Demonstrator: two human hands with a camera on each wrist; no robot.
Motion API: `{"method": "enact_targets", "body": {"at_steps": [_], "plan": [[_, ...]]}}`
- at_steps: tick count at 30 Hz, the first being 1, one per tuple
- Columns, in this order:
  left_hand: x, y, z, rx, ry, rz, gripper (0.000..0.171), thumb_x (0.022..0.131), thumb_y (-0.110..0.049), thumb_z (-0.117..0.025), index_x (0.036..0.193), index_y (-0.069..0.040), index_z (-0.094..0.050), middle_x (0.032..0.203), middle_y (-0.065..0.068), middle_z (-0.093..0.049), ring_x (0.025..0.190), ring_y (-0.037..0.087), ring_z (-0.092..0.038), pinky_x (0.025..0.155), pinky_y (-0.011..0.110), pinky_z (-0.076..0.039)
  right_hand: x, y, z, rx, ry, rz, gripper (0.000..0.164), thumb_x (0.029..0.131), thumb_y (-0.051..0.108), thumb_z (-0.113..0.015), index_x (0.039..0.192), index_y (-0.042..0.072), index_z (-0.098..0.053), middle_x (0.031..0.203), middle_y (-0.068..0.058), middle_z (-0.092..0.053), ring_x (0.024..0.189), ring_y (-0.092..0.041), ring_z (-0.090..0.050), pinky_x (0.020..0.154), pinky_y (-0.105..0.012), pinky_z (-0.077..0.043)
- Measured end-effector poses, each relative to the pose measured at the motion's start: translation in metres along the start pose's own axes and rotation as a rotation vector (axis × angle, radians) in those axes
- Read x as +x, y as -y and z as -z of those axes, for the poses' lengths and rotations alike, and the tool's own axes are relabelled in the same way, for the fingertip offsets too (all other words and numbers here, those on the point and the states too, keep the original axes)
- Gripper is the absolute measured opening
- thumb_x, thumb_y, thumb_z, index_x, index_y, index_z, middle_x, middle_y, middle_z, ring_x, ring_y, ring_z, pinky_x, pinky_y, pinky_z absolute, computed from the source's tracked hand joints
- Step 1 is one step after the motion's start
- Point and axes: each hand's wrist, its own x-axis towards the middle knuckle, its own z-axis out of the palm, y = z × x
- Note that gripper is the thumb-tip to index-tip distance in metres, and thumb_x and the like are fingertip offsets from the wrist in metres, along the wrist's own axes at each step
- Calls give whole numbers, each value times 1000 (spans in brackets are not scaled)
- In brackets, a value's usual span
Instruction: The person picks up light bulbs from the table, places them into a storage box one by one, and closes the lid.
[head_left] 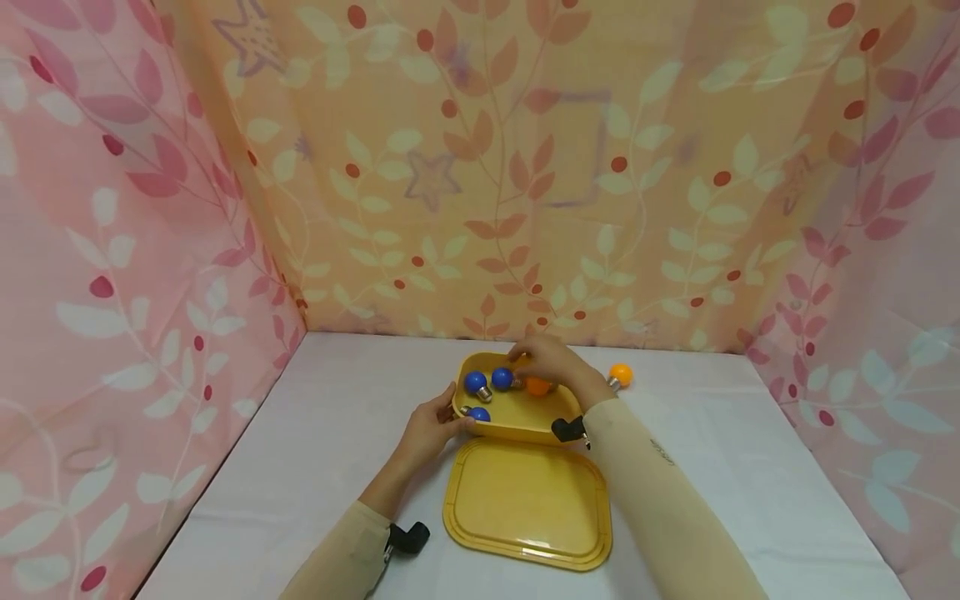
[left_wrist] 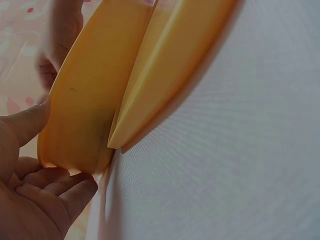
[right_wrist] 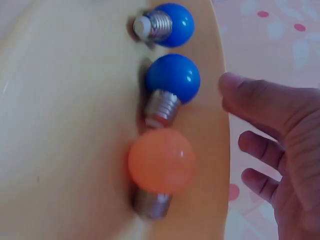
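The left grip (head_left: 427, 429) curls around a corner of the yellow rounded-rectangular box (head_left: 517, 408). Right of it, three round blue bulbs (head_left: 476, 382) lie inside, the nearest partly hidden by the wall; a yellow rounded-rectangular lid (head_left: 528, 500) lies nearer. Below the right grip (head_left: 551, 362), loosely spread and holding nothing, a half-covered round orange bulb (head_left: 537, 387) lies inside. Right of that grip, another round orange bulb (head_left: 620, 375) lies on the white table (head_left: 712, 417).

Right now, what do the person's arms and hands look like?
The left hand and right hand are bare, no gloves. The left sleeve and right sleeve are long and beige. A small black gadget sits by the left wrist, another black gadget by the right. The right sleeve has a little dark mark, too small to read.
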Motion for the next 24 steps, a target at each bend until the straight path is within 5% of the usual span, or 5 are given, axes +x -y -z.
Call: {"method": "enact_targets", "body": {"at_steps": [17, 24], "plan": [[1, 2, -1, -8, -5, 15, 85, 91, -26, -80, 160, -13, -33, 159, 12, -44, 138, 26, -53, 107, 36, -50, -47, -5, 20, 104, -209, -7, 28, 91, 22, -80, 119, 15, -76, 127, -3, -70, 113, -31, -60, 101, -49, -52], [1, 1, -1, -5, -1, 15, 85, 91, -26, -80, 160, -12, -33, 159, 12, -43, 138, 26, -54, 106, 35, -52, -74, -4, 23, 94, -269, -34, 41, 92, 24, -80, 131, 17, -71, 130, -3, -70, 119, -30, -61, 105, -54, -51]]}}
